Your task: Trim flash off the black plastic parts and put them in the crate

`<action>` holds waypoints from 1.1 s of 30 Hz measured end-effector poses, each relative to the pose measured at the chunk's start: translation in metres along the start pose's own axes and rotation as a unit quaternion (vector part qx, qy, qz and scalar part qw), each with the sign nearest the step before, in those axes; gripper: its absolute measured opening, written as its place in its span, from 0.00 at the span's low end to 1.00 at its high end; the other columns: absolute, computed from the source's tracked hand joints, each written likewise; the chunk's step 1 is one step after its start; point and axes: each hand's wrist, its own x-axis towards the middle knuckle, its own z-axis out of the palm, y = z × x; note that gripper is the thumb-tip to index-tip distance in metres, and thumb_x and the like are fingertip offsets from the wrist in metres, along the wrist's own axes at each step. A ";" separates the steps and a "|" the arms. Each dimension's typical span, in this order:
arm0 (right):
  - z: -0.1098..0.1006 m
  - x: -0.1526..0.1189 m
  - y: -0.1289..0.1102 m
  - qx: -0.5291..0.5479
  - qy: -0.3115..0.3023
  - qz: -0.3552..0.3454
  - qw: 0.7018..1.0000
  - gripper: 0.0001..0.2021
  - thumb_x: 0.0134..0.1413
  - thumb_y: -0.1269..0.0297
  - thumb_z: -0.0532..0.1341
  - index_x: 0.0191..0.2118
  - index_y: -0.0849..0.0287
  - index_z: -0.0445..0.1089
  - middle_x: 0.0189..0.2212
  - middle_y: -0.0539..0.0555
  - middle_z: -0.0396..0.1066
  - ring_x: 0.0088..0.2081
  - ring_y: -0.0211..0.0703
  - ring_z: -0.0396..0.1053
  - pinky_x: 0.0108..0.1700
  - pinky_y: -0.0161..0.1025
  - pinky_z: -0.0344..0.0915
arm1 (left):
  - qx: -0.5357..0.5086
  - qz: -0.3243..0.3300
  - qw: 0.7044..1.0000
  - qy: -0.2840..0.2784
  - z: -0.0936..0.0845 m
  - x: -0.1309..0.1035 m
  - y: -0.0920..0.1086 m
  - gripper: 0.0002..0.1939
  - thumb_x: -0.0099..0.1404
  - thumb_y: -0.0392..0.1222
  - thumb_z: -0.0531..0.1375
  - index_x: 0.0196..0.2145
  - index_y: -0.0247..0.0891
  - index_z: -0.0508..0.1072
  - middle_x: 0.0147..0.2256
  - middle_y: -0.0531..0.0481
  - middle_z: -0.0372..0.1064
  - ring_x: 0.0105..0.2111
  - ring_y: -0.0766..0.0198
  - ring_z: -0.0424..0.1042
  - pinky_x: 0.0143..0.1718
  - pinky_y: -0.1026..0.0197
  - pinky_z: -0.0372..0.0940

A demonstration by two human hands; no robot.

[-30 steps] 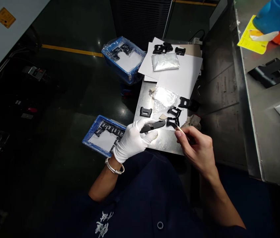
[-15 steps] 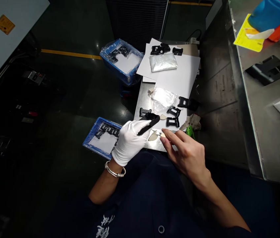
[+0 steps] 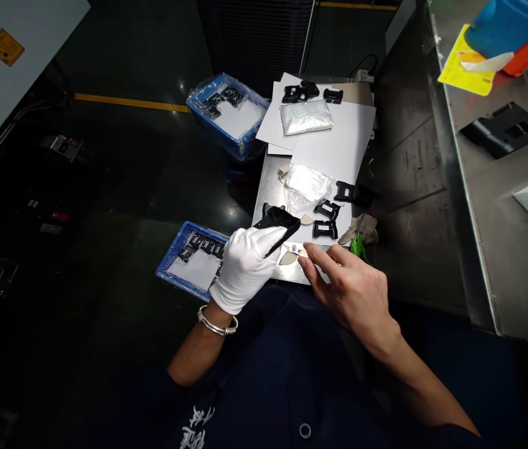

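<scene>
Black plastic clip (image 3: 277,226), one of many like it, sits in the gloved left hand (image 3: 247,267), whose fingers are closed round it and hold it tilted just above the near edge of the small metal worktop (image 3: 268,187).

Furthest left, low beside the worktop, a blue tray (image 3: 172,259) holds a row of the same clips along its far side on a white sheet; most of that sheet is bare, so by my reading the tray is only partly filled. A second blue tray (image 3: 207,93), further back, holds a few more.

Right of the held clip, a small pale sticker (image 3: 288,257) lies on the metal, and the bare right hand (image 3: 350,290) reaches its spread fingers toward it; they look open and hold nothing, the fingertips at or just beside the sticker, though contact is too fine to tell. The sticker is not yet on the clip.

Beyond, three loose clips (image 3: 325,229) lie near a crumpled clear bag (image 3: 308,184), and more clips (image 3: 302,92) sit with a full bag (image 3: 305,116) on white sheets (image 3: 338,143) at the back. I judge these are left to do, so much of the work remains. A green tool (image 3: 358,247) lies by a rag at the right edge.
</scene>
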 end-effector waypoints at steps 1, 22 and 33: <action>-0.001 0.000 -0.001 -0.007 -0.002 0.000 1.000 0.13 0.70 0.55 0.59 0.47 0.54 0.78 0.26 0.48 0.69 0.27 0.35 0.63 0.28 0.39 0.47 | 0.016 0.004 1.000 -0.005 0.000 0.000 0.000 0.14 0.70 0.32 0.60 0.52 0.36 0.77 0.46 0.47 0.81 0.42 0.58 0.78 0.45 0.55 0.70; -0.005 -0.001 -0.004 -0.012 -0.010 0.012 1.000 0.15 0.71 0.54 0.57 0.46 0.54 0.79 0.25 0.48 0.69 0.25 0.34 0.61 0.27 0.39 0.44 | 0.058 0.017 0.998 0.004 0.001 -0.002 0.002 0.12 0.72 0.36 0.59 0.51 0.36 0.77 0.46 0.47 0.81 0.39 0.57 0.78 0.42 0.53 0.69; -0.004 -0.001 -0.003 -0.041 -0.008 0.016 0.999 0.14 0.71 0.54 0.58 0.46 0.53 0.79 0.25 0.49 0.68 0.25 0.35 0.61 0.27 0.39 0.45 | 0.019 -0.025 0.999 -0.032 -0.001 0.002 0.004 0.14 0.73 0.42 0.55 0.50 0.46 0.79 0.47 0.46 0.81 0.38 0.49 0.79 0.37 0.45 0.68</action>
